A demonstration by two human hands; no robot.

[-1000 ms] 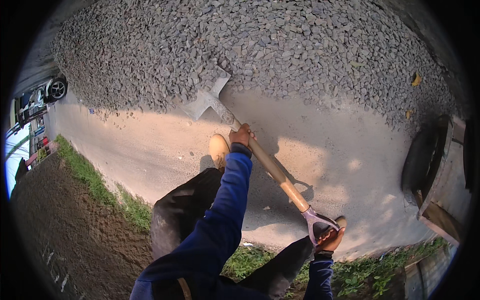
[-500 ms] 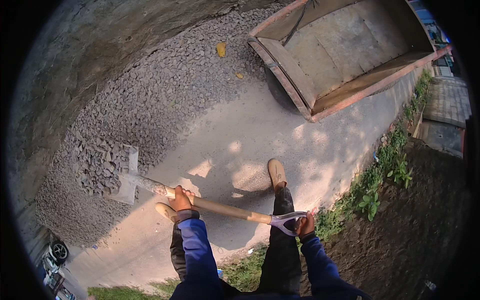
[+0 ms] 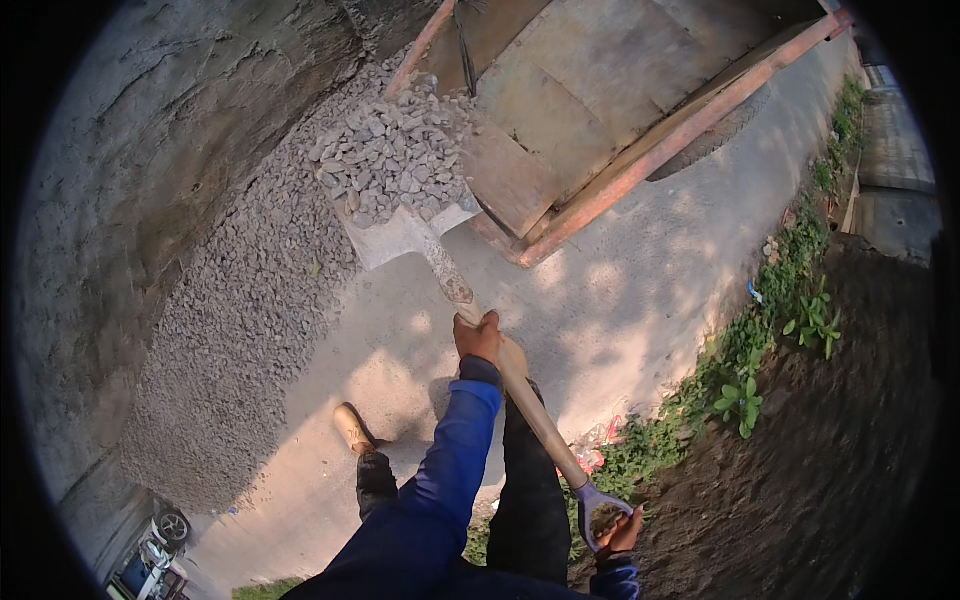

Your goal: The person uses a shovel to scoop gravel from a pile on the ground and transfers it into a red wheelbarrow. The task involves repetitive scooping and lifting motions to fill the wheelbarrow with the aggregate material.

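Note:
A shovel (image 3: 395, 240) with a wooden shaft and a wide grey metal blade slants across the middle, its blade heaped with gravel (image 3: 385, 165). My left hand (image 3: 478, 338) wraps round the shaft a little below the blade. At the lower right, my right hand (image 3: 622, 530) grips the purple D-shaped handle, its fingers partly hidden. The loaded blade is up beside the near left corner of a rusty metal cart bed (image 3: 640, 170), overlapping its edge in view. Whether blade and cart touch, I cannot tell.
A long gravel pile (image 3: 230, 350) lies along a rough concrete wall (image 3: 130, 220) on the left. Green plants (image 3: 740, 405) and dark soil (image 3: 790, 480) border the pavement (image 3: 620, 300) at right. A parked motorbike (image 3: 160, 550) shows at lower left.
The shovel has come up off the gravel pile with its load and swung right to the cart. Both hands moved with it, the right one lower. My feet and view have shifted.

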